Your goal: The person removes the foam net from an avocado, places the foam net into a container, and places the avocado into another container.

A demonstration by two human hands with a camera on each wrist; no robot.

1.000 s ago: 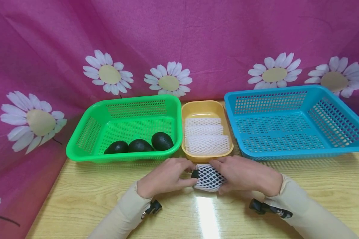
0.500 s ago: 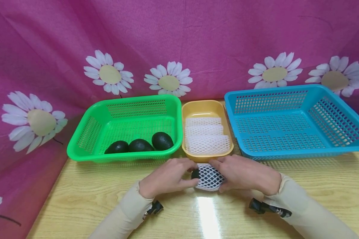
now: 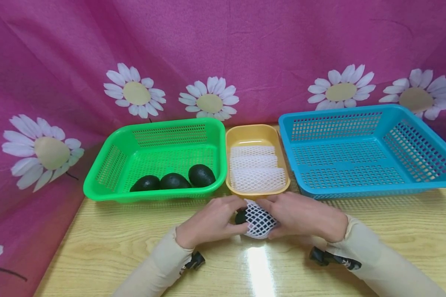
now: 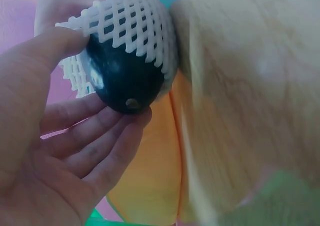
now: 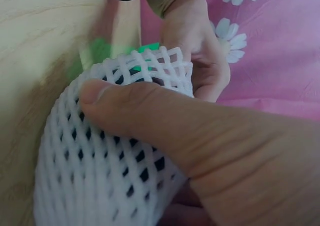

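A dark avocado (image 4: 122, 78) lies partly inside a white foam net sleeve (image 3: 261, 222), low over the table in front of the yellow tray. Its bare stem end points toward my left hand (image 3: 213, 220). In the left wrist view that hand's thumb presses the sleeve's open edge, and its fingertips touch the fruit's exposed end from the other side. My right hand (image 3: 302, 216) grips the covered end, thumb lying across the netting in the right wrist view. The mesh edge stands out from the fruit near the left thumb. The right fingers are mostly hidden behind the sleeve.
On the left, a green basket (image 3: 107, 132) holds three avocados (image 3: 174, 180). Several foam sleeves (image 3: 258, 179) lie in the yellow tray (image 3: 253, 131) in the middle. To the right stands a blue basket (image 3: 338, 192). A flowered pink cloth (image 3: 260, 53) hangs behind the wooden table (image 3: 107, 239).
The sleeve's open edge now flares upward by my left hand, and the netted avocado has tilted and shifted slightly left. My left hand has edged right; the baskets stay in place.
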